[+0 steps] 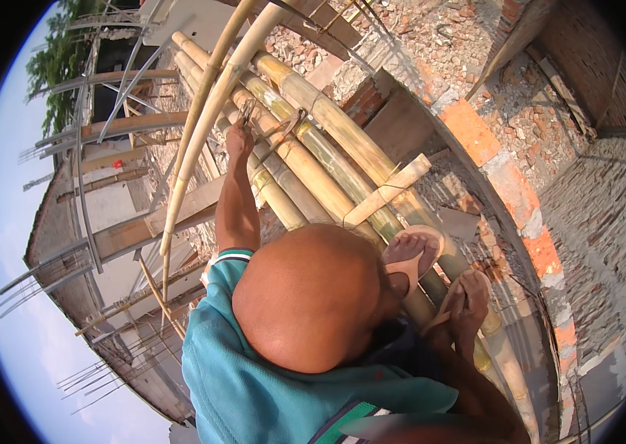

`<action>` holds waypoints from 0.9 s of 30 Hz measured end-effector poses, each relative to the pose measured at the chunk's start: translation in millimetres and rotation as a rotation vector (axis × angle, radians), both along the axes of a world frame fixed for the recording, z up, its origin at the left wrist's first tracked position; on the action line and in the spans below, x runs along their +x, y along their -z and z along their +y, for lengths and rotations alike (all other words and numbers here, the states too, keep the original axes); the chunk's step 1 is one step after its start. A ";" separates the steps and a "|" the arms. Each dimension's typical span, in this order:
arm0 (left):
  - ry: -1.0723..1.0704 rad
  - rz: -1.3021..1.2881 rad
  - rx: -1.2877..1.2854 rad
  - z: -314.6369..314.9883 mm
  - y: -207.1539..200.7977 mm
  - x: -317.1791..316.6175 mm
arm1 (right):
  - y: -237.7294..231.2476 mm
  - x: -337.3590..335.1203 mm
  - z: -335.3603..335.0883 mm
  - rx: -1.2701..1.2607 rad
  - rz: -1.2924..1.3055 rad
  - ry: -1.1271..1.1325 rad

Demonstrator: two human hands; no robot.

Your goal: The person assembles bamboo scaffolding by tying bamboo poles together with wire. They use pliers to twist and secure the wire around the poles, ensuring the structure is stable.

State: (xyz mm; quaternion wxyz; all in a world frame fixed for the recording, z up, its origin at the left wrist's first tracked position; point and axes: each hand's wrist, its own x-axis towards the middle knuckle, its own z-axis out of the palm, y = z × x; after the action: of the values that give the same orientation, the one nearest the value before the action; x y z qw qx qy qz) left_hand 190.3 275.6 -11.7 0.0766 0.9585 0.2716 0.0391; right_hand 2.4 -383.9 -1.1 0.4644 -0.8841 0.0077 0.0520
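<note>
Half hiding the bamboo poles (327, 118) under a bare head (313, 296), and covering most of the lap and legs as well. Losing the lower right to shadow; barely making out a blurred pinkish shape, cut off by the bottom edge. Reaching forward with the left hand (239, 139), closing fingers around a dark metal tool, apparently pincers (245, 112); not resolving the tips clearly against the poles behind. Holding the tool over the poles, just beside a dark narrow tie (281, 138) crossing them; not telling whether touching it. Passing the left wrist close by two slanting bamboo poles (235, 70), running out of sight at the top. Setting the right hand (468, 307) low, apparently against the front of a tan sandal (484, 283); not telling in that shade whether gripping or merely resting. Squatting on the poles, showing the toes of one foot (410, 248) near a short bamboo crosspiece (387, 191), well apart from the left hand. Looking past the poles at brick rubble (439, 44), bending toward the dark fisheye rim.
</note>
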 end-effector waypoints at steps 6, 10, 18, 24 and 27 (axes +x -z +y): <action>-0.068 -0.004 0.004 1.7 27.3 -2.4 | 1.3 -1.0 2.1 -0.027 -0.042 0.013; -0.162 0.076 0.217 -2.1 12.3 15.4 | 1.8 -1.7 3.6 -0.033 -0.045 0.022; -0.070 -0.009 0.259 -25.6 20.1 74.3 | -1.9 2.9 6.7 -0.060 -0.061 0.006; -0.179 -0.031 0.017 -31.1 29.5 82.9 | 0.0 -0.4 7.0 -0.064 -0.043 0.037; 0.080 -0.207 0.065 -45.9 20.6 70.6 | 0.8 -2.4 6.4 -0.089 -0.024 0.033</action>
State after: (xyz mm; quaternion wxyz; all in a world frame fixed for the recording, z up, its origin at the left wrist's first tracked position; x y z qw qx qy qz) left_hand 260.9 229.7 -32.3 0.0747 0.9614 0.2225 0.1435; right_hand 0.0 -377.4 -1.9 0.4254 -0.9042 0.0191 0.0334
